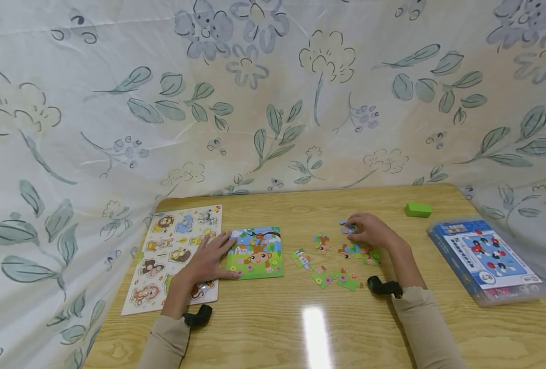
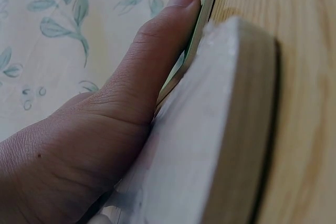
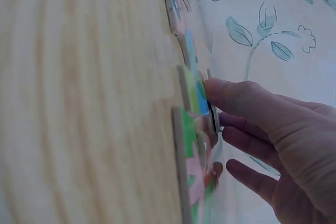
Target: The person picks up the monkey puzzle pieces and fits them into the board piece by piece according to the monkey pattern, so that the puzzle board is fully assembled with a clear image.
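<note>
A square picture board (image 1: pixel 255 253) of a monkey lies left of the table's middle. My left hand (image 1: pixel 208 259) rests at its left side with the thumb and fingers spread; in the left wrist view the straight thumb (image 2: pixel 157 45) lies on the board's edge. My right hand (image 1: pixel 369 229) pinches a small bluish jigsaw piece (image 1: pixel 347 228) between thumb and fingers, above the right-hand pieces. Around it lie several loose jigsaw pieces, among them one with the monkey's face (image 1: pixel 322 243) and a green one with flowers (image 1: pixel 322 277). The right wrist view shows the pinched piece edge-on (image 3: pixel 214 116).
A white animal puzzle board (image 1: pixel 136 287) lies at the left, partly under my left forearm. A green block (image 1: pixel 418 209) sits at the back right. In front of it is a clear box with a blue molecule-picture cover (image 1: pixel 489 253). A floral curtain (image 1: pixel 273 102) hangs behind the table.
</note>
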The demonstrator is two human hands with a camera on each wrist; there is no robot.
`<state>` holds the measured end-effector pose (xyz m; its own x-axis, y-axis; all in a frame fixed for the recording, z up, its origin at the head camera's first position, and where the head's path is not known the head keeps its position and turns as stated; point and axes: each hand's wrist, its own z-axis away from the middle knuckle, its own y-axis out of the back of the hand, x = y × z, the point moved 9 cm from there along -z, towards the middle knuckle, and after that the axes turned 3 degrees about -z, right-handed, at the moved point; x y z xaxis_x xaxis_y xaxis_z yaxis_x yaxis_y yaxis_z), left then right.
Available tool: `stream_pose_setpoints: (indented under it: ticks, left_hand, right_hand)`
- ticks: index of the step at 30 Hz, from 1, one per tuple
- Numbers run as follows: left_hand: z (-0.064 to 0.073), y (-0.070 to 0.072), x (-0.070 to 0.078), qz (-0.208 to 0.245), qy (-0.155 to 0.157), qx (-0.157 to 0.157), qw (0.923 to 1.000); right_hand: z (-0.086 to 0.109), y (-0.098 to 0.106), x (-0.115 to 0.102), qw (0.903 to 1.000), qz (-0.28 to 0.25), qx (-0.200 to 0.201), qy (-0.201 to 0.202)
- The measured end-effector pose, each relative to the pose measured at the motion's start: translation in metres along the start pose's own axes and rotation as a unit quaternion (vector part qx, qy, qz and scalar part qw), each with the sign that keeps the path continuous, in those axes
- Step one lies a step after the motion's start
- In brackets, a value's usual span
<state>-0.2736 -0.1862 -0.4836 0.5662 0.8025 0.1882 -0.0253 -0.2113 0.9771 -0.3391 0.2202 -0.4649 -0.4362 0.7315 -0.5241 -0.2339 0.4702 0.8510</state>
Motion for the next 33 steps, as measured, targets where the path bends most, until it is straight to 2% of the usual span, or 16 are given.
stream_pose_setpoints:
  ticks: [7,17,29,33]
  left_hand:
    - [0.0,0.0,-0.001,0.003,0.001,-0.002,1.0]
    - [-0.001,0.0,0.0,-0.003,-0.001,0.0,1.0]
    - [-0.001,-0.003,-0.002,0.003,0.008,-0.017,0.9998]
    - [-0.001,-0.003,-0.002,0.003,0.003,-0.006,1.0]
  right_hand:
    - [0.002,0.002,0.005,0.9986,-0.043,0.006,-0.029]
    - [0.002,0.006,-0.007,0.9989,-0.037,0.011,-0.028]
    - [-0.015,0.004,-0.082,0.9969,-0.062,-0.001,0.049]
    - [-0.024,-0.005,-0.109,0.9944,-0.07,-0.015,0.078]
